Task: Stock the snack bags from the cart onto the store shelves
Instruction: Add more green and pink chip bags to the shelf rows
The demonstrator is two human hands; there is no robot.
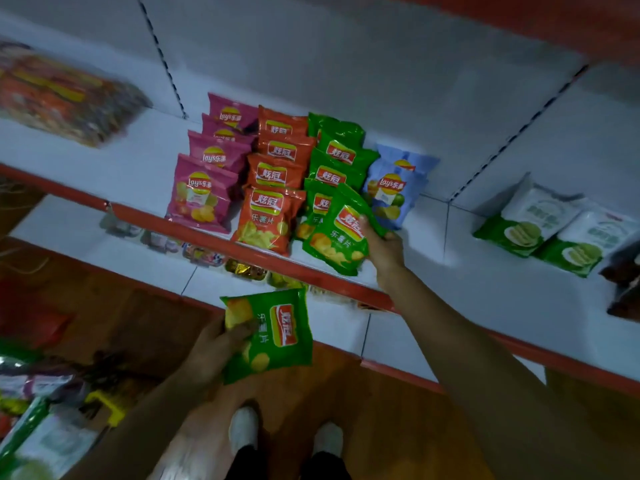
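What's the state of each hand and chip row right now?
Right hand: gripping a green bag, at the front of the green row.
Left hand: holding a second green bag below the shelf, not yet placed.
Pink row: standing, four bags.
Orange row: standing, four bags.
Green row: standing, being filled.
Blue row: standing, short.

The one camera on my head looks steeply down, tilted, close over the white shelf point(145, 174) and my shoes point(243, 429).
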